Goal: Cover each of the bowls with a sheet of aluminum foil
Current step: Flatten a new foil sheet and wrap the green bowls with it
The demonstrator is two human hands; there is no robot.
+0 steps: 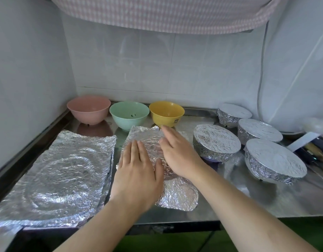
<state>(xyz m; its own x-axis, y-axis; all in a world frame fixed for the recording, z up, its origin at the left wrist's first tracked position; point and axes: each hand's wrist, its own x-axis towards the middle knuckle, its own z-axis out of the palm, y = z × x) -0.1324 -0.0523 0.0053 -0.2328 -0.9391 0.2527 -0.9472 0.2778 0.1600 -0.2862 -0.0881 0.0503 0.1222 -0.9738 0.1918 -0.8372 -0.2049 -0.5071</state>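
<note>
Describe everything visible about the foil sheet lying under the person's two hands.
The foil sheet is crinkled silver aluminum, lying flat on the steel counter in front of the green bowl and the yellow bowl. Its far edge is ragged and slightly lifted; its near end is rounded, with a faint circular imprint. The left hand rests on it with straight fingers, and the right hand, slightly blurred, lies across its right side. A larger foil sheet lies separately to its left.

I'm seeing a checked cloth (166, 13) hanging overhead and a grey cable (260, 84) trailing down the far-right wall.
</note>
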